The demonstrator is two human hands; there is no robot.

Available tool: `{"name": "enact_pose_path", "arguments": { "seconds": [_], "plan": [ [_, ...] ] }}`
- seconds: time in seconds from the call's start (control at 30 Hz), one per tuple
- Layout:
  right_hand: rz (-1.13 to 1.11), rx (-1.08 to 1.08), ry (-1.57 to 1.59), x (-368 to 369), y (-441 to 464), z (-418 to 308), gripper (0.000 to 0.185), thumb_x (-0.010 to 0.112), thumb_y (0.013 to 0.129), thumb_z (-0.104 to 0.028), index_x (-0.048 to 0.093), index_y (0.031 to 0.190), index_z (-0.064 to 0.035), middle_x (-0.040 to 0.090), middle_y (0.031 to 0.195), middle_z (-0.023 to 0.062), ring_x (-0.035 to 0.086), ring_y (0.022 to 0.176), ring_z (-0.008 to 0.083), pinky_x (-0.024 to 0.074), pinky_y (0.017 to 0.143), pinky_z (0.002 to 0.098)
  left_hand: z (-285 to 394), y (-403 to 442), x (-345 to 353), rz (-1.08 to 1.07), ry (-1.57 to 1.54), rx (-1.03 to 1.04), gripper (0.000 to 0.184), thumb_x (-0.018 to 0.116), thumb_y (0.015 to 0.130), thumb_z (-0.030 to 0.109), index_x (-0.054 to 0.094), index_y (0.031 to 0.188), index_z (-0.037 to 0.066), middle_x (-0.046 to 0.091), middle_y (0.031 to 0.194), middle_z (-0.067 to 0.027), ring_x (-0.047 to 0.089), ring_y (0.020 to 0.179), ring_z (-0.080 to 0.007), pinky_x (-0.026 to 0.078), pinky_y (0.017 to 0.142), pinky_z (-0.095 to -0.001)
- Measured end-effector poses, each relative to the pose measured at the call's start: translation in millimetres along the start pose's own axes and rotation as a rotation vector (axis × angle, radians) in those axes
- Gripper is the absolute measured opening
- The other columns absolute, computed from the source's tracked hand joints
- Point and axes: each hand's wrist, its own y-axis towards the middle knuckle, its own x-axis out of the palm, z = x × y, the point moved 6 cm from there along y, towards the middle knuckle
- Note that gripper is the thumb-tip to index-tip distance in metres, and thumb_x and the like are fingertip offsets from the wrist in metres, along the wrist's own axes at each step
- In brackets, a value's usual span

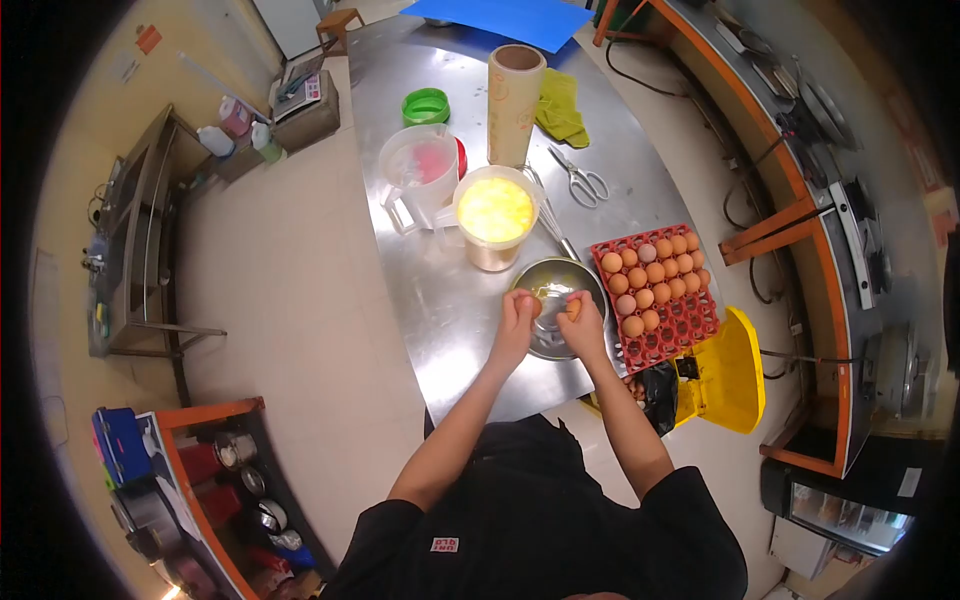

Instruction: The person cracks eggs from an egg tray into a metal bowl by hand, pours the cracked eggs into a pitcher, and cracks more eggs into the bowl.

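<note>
Over a metal mixing bowl (556,349), my left hand (514,322) is closed around a brown eggshell half (537,307). My right hand (586,326) grips another brown eggshell half (573,309), a short gap away from the first. Clear liquid seems to lie in the bowl. Just behind it stands a clear pitcher (474,256) filled with yellow and whitish egg (495,209). To the right, a red egg tray (672,345) holds several brown eggs (661,270), with bare cups along its near side.
A whisk (551,222), scissors (581,181), a tall film roll (512,110) and a green cloth (562,112) lie or stand farther back. An empty clear pitcher (418,165) and green lid (426,106) are at left. A yellow bin (735,375) with a black bag is below the right edge.
</note>
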Motion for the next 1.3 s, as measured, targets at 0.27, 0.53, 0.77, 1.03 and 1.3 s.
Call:
{"name": "enact_pose_path", "arguments": {
  "seconds": [0.27,0.53,0.77,1.03,1.3],
  "plan": [
    [-0.177,-0.074,-0.246,-31.6,6.7,-62.4,0.062,0.066,0.071,-0.012,0.038,0.126,-0.0063,0.045,0.119,0.0248,0.055,0.103,0.0457,0.0475,0.089,0.0497,-2.2,-1.1,-14.4,0.031,-0.031,0.033,0.032,0.04,0.107,0.033,0.041,0.123,0.006,0.051,0.093,-0.0055,0.048,0.068,-0.0088,0.043,0.062,-0.0228],
    [-0.171,-0.25,-0.323,-99.4,25.7,-145.4,0.068,0.066,0.07,-0.011,0.036,0.132,-0.005,0.041,0.127,0.0236,0.05,0.114,0.0466,0.0461,0.092,0.0514,1.9,-2.1,-24.7,0.084,-0.045,0.026,0.031,0.04,0.106,0.038,0.044,0.125,0.013,0.053,0.085,-0.0017,0.048,0.065,-0.0066,0.039,0.053,-0.0209],
    [-0.39,-0.041,-0.353,9.9,15.8,-35.5,0.069,0.069,0.071,-0.013,0.033,0.129,-0.0087,0.041,0.126,0.0226,0.057,0.107,0.0479,0.0502,0.087,0.0532,3.9,-8.3,-26.6,0.045,-0.076,0.001,0.032,0.04,0.107,0.034,0.041,0.124,0.007,0.051,0.093,-0.0048,0.048,0.068,-0.0091,0.043,0.061,-0.0239],
    [-0.599,-0.141,-0.665,-20.7,17.6,-67.7,0.069,0.069,0.07,-0.01,0.033,0.128,-0.008,0.042,0.123,0.0212,0.063,0.099,0.0447,0.0531,0.081,0.0536,-7.7,-9.9,-29.5,0.057,-0.059,-0.002,0.029,0.04,0.107,0.034,0.043,0.124,0.011,0.053,0.092,-0.0036,0.048,0.066,-0.0083,0.042,0.06,-0.0222],
    [-0.652,-0.298,-0.921,-28.1,29.1,-91.0,0.07,0.075,0.067,-0.007,0.033,0.123,-0.0011,0.042,0.121,0.0307,0.063,0.098,0.0441,0.0549,0.081,0.05,-17.4,-10.9,-27.9,0.107,-0.035,-0.01,0.029,0.043,0.106,0.031,0.042,0.122,0.006,0.057,0.098,-0.0113,0.058,0.081,-0.0179,0.048,0.077,-0.0318]
  ]
}}
